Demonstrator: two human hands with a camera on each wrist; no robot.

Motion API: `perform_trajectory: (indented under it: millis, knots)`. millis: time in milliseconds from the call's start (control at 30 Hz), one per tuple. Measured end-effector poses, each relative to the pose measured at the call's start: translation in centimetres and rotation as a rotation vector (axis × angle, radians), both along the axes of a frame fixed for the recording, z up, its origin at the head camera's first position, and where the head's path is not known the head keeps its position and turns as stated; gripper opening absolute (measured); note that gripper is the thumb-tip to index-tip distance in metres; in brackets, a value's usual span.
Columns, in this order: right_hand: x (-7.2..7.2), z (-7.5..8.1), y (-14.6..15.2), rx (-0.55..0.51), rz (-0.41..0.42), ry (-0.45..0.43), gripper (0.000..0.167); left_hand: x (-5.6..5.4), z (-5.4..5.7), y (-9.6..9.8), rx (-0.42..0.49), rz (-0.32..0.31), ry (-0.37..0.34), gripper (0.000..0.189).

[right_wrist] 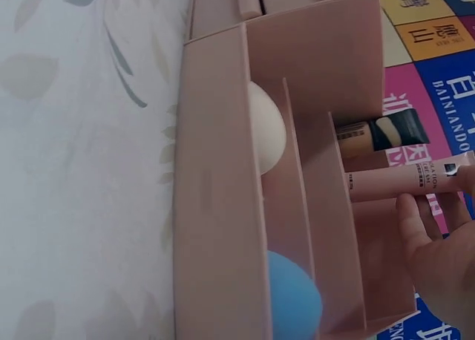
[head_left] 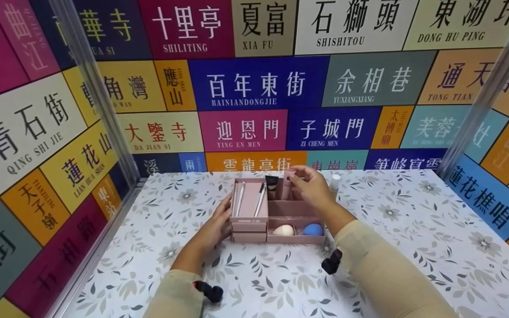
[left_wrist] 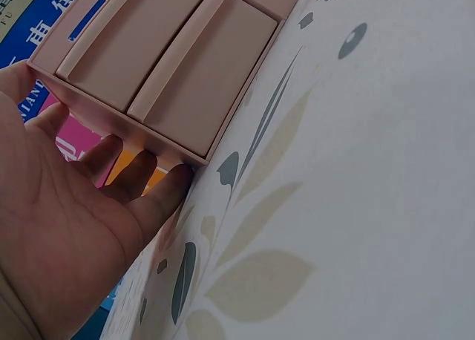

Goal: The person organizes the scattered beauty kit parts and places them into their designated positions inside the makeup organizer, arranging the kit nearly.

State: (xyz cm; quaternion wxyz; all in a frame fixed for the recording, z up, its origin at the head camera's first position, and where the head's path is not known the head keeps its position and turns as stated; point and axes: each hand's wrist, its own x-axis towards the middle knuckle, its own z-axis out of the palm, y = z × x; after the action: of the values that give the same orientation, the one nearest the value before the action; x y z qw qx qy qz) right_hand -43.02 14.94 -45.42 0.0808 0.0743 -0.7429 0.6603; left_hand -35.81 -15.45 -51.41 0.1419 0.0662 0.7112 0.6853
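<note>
A pink makeup organizer point(head_left: 249, 225) with drawers on its left side stands on the table. My left hand point(head_left: 214, 224) rests against its left wall; in the left wrist view, the fingertips point(left_wrist: 172, 185) lie along the wall's edge with the fingers loosely extended. At the back compartment, my right hand point(head_left: 315, 187) pinches a pink cream tube point(right_wrist: 390, 180) near its upper end. The tube is upright, its lower end hidden inside the compartment. Beside it stands a foundation tube point(right_wrist: 364, 137) with a black cap. A cream-white makeup sponge point(head_left: 283, 230) and a blue makeup sponge point(head_left: 313, 229) sit in the front compartments.
Two slim brush-like sticks point(head_left: 260, 201) lie on top of the drawer section. Behind my right hand, a white-capped bottle point(head_left: 335, 182) stands on the table. The table has a leaf-patterned cover point(head_left: 396, 234), and a wall of colourful signs point(head_left: 245, 130) rises at its back edge.
</note>
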Motion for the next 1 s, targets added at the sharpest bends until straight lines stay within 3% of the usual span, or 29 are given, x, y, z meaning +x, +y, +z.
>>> perform_trajectory:
  millis: [333,1000]
  knots:
    - [0.0,-1.2,-0.7,0.065,0.025,-0.072,0.029,0.2,-0.1,0.0,0.032,-0.031,0.028,0.059]
    - [-0.3,-1.5,-0.9,0.104,-0.026,-0.051,0.033,-0.1,-0.1,0.0,0.037,-0.021,0.018,0.060]
